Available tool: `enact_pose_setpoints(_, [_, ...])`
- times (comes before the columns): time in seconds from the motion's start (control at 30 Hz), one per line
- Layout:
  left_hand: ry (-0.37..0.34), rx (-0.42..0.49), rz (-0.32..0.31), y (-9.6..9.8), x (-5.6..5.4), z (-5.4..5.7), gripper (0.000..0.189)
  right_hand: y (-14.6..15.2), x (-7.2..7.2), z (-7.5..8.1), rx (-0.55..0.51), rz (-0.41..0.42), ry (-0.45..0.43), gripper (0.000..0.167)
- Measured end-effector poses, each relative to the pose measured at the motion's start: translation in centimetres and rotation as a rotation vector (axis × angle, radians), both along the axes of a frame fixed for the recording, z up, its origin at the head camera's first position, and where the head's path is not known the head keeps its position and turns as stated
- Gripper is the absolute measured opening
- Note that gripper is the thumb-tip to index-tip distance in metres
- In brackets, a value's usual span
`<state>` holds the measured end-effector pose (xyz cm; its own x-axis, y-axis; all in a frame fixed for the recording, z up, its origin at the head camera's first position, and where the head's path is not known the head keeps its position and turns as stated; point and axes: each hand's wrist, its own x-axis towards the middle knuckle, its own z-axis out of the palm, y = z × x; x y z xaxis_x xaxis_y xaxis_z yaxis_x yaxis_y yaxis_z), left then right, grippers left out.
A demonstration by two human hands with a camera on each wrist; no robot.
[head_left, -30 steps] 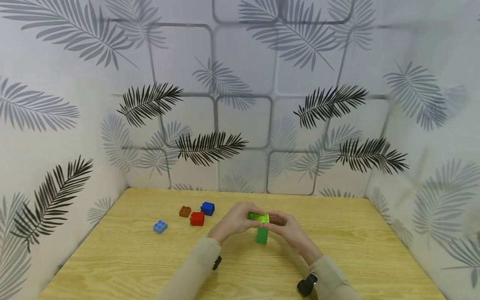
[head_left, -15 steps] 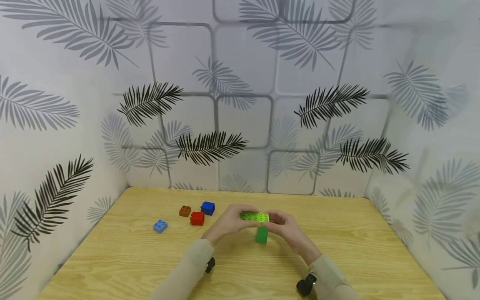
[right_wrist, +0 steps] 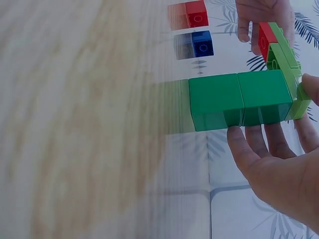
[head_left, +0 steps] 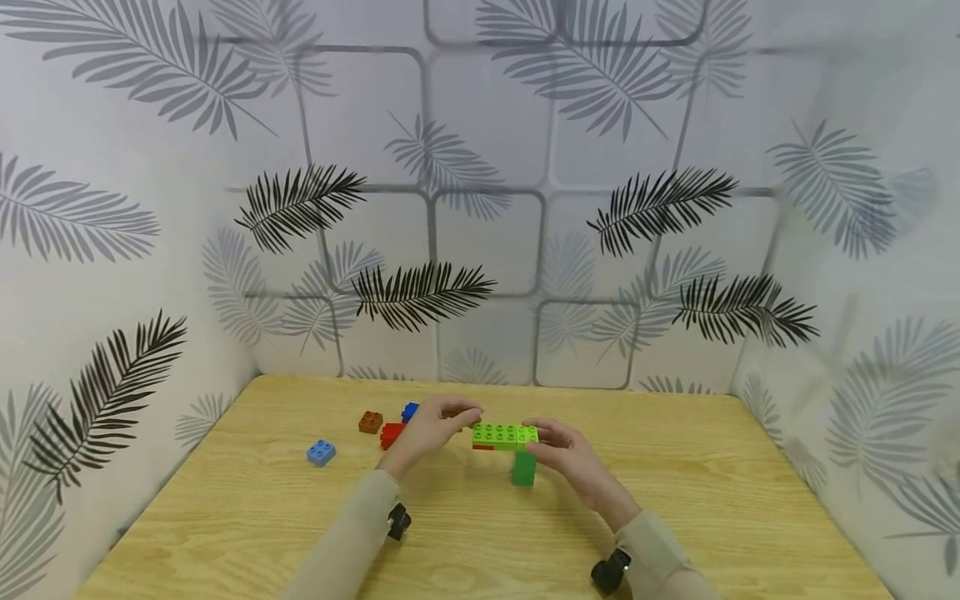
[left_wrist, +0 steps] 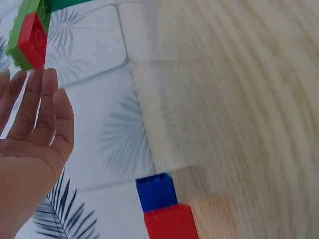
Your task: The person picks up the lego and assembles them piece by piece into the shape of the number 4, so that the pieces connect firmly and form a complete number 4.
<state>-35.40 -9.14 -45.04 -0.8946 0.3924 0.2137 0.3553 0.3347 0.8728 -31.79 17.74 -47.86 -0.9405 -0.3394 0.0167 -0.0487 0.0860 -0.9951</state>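
Note:
Two stacked dark green bricks (right_wrist: 239, 99) stand upright on the table, topped by light green studded bricks (head_left: 495, 435) that reach out to the left. Beneath their left end a red brick (left_wrist: 34, 40) is attached. My right hand (head_left: 576, 460) pinches the right end of the light green bricks between thumb and fingers, with other fingers along the dark green ones. My left hand (head_left: 427, 432) holds nothing; its fingers extend near the overhanging left end, fingertips right by the red brick in the left wrist view.
Left of the stack on the wooden table (head_left: 225, 517) lie a light blue brick (head_left: 321, 452), a brown brick (head_left: 371, 422), a red brick (head_left: 392, 436) and a dark blue brick (head_left: 409, 412). My left hand partly covers the last two. A leaf-patterned backdrop (head_left: 480, 342) rises behind.
My left hand has slid left along the light green bricks and let go of them, uncovering their studs and the red brick below. The right hand keeps its hold.

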Motion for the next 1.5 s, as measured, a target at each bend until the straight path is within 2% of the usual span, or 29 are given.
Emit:
enact_pose_setpoints(0.2, [-0.018,0.066,0.105,-3.1,-1.6,-0.4,0.023,-0.4,-0.2,0.3,-0.001,-0.020,-0.004,0.059])
enact_pose_setpoints(0.33, [-0.027,0.081,0.167,-4.4,-2.3,-0.8,0.024,-0.3,0.0,0.4,0.000,-0.023,-0.007,0.057])
enact_pose_setpoints(0.63, [-0.059,0.072,0.254,-5.4,-3.4,-1.7,0.024,-0.1,0.2,0.4,0.006,-0.034,-0.019,0.055])
enact_pose_setpoints(0.83, [-0.026,0.003,0.336,-5.9,-4.0,-1.9,0.025,-0.2,0.1,0.2,0.004,-0.040,-0.022,0.059])
enact_pose_setpoints(0.97, [-0.066,-0.043,0.327,-6.3,-4.1,-1.9,0.031,-0.2,0.0,0.1,0.002,-0.051,-0.030,0.059])
enact_pose_setpoints(1.07, [-0.094,-0.127,0.295,-6.5,-4.3,-2.0,0.040,-0.1,-0.1,0.0,0.001,-0.053,-0.033,0.059])
enact_pose_setpoints(1.2, [-0.074,-0.229,0.227,-6.5,-4.6,-2.2,0.052,-0.1,-0.2,0.1,0.000,-0.047,-0.029,0.059])
enact_pose_setpoints(1.3, [-0.064,-0.238,0.206,-6.4,-4.7,-2.2,0.054,0.0,-0.3,0.1,-0.002,-0.043,-0.023,0.058])
enact_pose_setpoints(1.5, [-0.074,-0.282,0.209,-5.7,-4.6,-2.4,0.049,0.0,-0.2,-0.1,-0.014,-0.046,-0.033,0.056])
